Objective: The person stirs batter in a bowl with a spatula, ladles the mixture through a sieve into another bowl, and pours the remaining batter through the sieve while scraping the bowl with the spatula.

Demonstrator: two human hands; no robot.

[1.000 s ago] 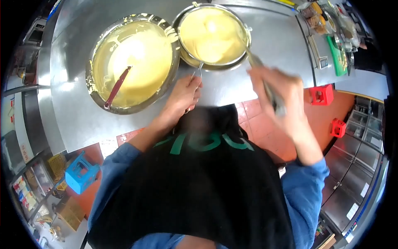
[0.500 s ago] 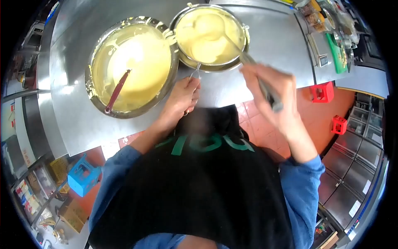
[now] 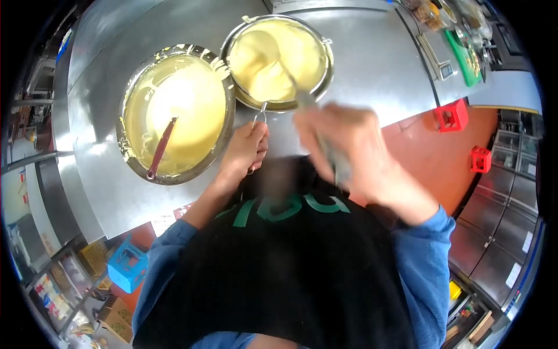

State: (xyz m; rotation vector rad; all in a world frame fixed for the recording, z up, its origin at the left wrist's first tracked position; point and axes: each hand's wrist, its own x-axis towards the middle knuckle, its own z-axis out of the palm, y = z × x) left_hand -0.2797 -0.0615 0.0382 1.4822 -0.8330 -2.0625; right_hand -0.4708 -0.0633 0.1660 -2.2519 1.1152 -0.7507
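My left hand [image 3: 247, 148] is closed around the wire handle of a sieve [image 3: 264, 110]. The sieve rests over a metal bowl [image 3: 330, 70] and is full of thick pale-yellow batter [image 3: 308, 49]. In my right hand [image 3: 349, 142], blurred by motion, is the grey handle of a ladle [image 3: 305, 99]; its head is sunk in the batter and mostly hidden. To the left stands a large metal bowl [image 3: 129, 154] of the same yellow batter, smeared along its rim. A dark red spatula [image 3: 163, 148] leans in it, its lower end under the batter.
The bowls stand on a steel worktable [image 3: 87, 180]. At the far right are a scale [image 3: 444, 70], a green cutting board [image 3: 463, 58] and several jars [image 3: 429, 15]. A blue stool [image 3: 128, 264] and red stools [image 3: 451, 116] stand on the floor. Steel cabinets [image 3: 488, 227] line the right side.
My right hand has swung left with the ladle, and the ladle's head has moved left and down through the batter. My left hand keeps its grip on the sieve. The whole view has shifted slightly.
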